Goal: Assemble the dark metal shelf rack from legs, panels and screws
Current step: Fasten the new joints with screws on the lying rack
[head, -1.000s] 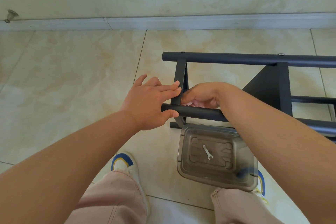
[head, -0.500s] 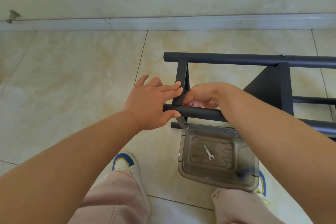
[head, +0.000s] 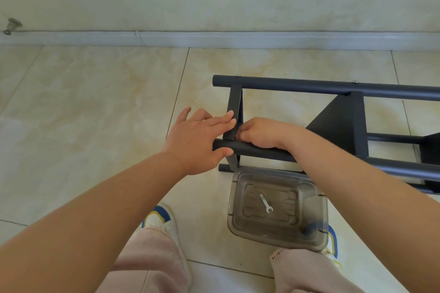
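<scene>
Right now I judge I'm fastening the near leg (head: 257,150) to the end panel (head: 234,114) of the rack lying on the floor (head: 95,107): my left hand (head: 197,140) wraps that leg's end, my right hand (head: 259,134) curls at the joint, contents hidden, and next I need the wrench (head: 266,203) from the tray (head: 316,240).

Bright, even daylight, soft faint shadows, wide-angle bending at the edges, forearms slightly blurred

We have both forearms reaching forward — our left hand (head: 198,138) lies fingers extended, thumb hooked beneath, while our right hand (head: 260,133) curls knuckles-up just right of it — fingertips hidden.
</scene>
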